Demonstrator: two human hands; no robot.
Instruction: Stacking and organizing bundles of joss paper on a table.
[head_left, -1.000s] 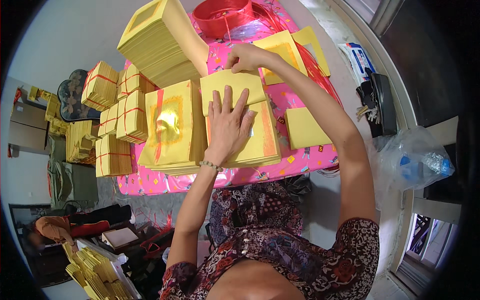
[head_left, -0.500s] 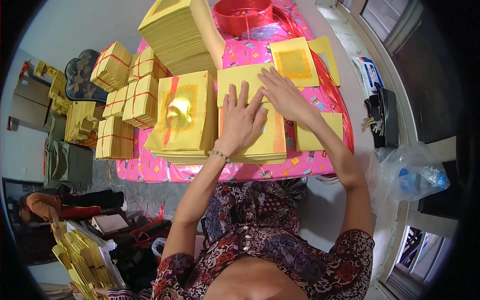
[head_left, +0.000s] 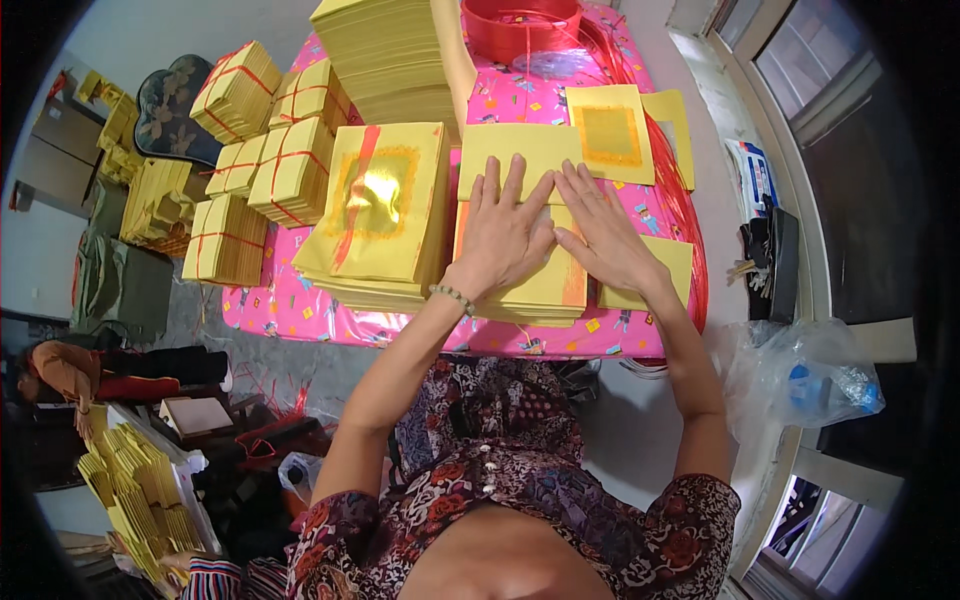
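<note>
Paper (head_left: pixel 538 144), yellow and folded over, lies at and just beyond the fingertips of the left hand (head_left: pixel 505 238) and right hand (head_left: pixel 612 242), its long axis running side to side, across the left fingers. Both lie flat, fingers touching it, grasping nothing, neither clearly nearer. From where I stand, a yellow stack (head_left: pixel 530 292) sits beneath the left palm, a gold-foiled stack (head_left: pixel 375 202) left of that hand, and a foil-patched sheet (head_left: pixel 612 135) beyond the right fingertips.

a matt yellow paper sheet (head_left: pixel 540 146) contrasts with the mirror-bright gold foil (head_left: pixel 378 200) facing a paper stack (head_left: pixel 345 248), above a smooth, glossy pink table cover (head_left: pixel 365 326) resembling plastic. shiny red strands (head_left: pixel 682 208) look plastic too, as does a crinkled, see-through bag (head_left: pixel 830 355).
</note>
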